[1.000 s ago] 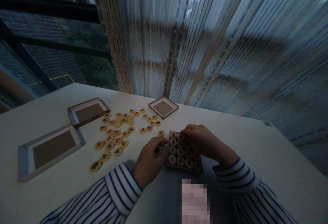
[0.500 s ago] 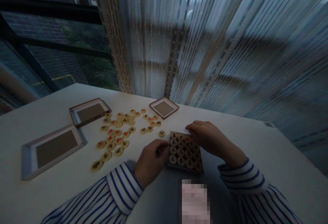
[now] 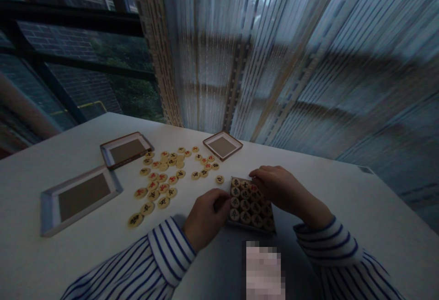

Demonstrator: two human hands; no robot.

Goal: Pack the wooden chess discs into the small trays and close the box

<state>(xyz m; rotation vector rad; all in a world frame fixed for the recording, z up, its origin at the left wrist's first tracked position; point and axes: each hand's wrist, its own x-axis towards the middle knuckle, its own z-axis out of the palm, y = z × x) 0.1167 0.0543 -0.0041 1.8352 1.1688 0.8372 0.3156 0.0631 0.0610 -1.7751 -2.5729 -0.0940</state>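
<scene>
A small square box (image 3: 252, 229) stands in front of me, packed with rows of round wooden Chinese chess pieces (image 3: 244, 205). My left hand (image 3: 209, 215) is at the box's left side, thumb and fingers closed on its edge. Over the box's far right corner lies my right hand (image 3: 283, 188), its fingers bent together and covering some of the pieces there. What those fingertips hold, if anything, is hidden. One loose chess piece (image 3: 219, 179) rests on the table just beyond the box's far left corner.
Several loose chess pieces (image 3: 162, 178), marked red or black, are scattered on the white table (image 3: 343, 199). Shallow trays lie around them: a large one (image 3: 80, 195) at left, a brown-rimmed one (image 3: 126, 149) behind it, and a smaller one (image 3: 222, 145) near the curtain (image 3: 274, 62).
The whole view has shifted slightly, so everything appears a little further right. Both hands keep their places at the box, and the loose pieces lie as before.
</scene>
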